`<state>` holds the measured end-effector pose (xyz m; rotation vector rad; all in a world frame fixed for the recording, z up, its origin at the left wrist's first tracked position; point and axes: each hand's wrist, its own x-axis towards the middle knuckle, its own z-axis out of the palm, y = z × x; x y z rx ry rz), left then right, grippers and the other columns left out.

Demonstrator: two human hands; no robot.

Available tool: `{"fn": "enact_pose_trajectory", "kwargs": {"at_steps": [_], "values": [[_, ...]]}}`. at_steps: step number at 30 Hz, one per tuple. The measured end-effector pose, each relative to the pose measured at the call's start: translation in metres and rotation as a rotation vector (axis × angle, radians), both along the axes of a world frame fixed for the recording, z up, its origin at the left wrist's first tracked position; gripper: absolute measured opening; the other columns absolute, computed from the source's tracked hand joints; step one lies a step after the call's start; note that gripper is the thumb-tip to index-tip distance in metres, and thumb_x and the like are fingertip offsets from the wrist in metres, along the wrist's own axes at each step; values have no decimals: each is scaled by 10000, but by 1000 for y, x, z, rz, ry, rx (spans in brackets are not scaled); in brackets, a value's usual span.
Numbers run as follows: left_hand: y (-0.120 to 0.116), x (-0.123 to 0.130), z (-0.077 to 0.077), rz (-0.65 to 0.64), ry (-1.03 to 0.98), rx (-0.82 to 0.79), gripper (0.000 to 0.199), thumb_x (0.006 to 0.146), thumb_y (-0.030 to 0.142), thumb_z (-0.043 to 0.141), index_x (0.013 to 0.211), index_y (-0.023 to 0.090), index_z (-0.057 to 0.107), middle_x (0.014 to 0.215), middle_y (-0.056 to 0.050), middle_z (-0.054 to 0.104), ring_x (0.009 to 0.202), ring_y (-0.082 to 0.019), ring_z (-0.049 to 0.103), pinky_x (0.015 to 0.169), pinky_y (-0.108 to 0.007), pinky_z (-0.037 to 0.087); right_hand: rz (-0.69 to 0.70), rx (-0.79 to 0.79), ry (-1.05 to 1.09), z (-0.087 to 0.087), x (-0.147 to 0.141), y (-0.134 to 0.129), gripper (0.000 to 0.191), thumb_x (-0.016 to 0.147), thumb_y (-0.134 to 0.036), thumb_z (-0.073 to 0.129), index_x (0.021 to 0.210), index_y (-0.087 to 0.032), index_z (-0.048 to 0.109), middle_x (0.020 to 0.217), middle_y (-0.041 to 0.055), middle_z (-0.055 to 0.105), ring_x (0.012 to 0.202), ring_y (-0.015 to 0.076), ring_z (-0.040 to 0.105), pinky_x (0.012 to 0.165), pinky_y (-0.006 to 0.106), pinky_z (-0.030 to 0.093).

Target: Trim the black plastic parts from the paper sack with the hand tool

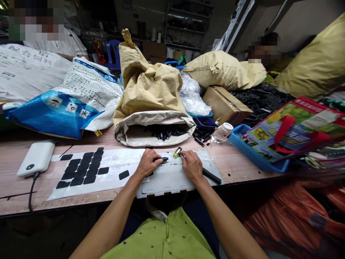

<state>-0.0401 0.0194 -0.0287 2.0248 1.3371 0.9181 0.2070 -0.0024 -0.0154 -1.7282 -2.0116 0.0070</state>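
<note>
My left hand (147,162) pinches a small dark rod-like piece (163,159) that points to the right, just over a pale grey board (161,183). In my right hand (192,165) is a small hammer (211,176). Its black handle sticks out behind the hand to the lower right. The hammer's head, with a yellow-green face, stands a little right of the dark piece and apart from it. Beyond both hands, an open paper sack (151,90) lies with its mouth toward me, showing several black pieces (167,133) inside.
White sheets with black rounded squares (83,165) lie at left, near a white power bank (37,158) with a cable. A clear jar (222,132), a blue tray (256,151) with a colourful bag (291,133), and a cardboard box (226,104) stand at right. Two people sit across the table.
</note>
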Motion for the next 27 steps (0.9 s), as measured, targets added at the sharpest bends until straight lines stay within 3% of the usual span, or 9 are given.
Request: {"fn": "enact_pose_trajectory", "kwargs": {"at_steps": [9,27], "values": [[2,-1,-1,-41,51,-2,426,1027,383,434,722,214,679,787,-42,611,845,-226,471,842,-403,367,-52,51,-138,-7,-7,-1,240,977,-226,532,1178,-215,663,1013,74,644,945,228,506,801,331,331],[2,-2,-3,-89,77,0,420,1032,390,398,744,229,659,798,-32,634,877,-217,502,889,-397,371,-68,42,-84,-5,-8,-2,195,932,-220,573,1101,-212,670,1000,75,652,959,231,522,794,342,312]]}}
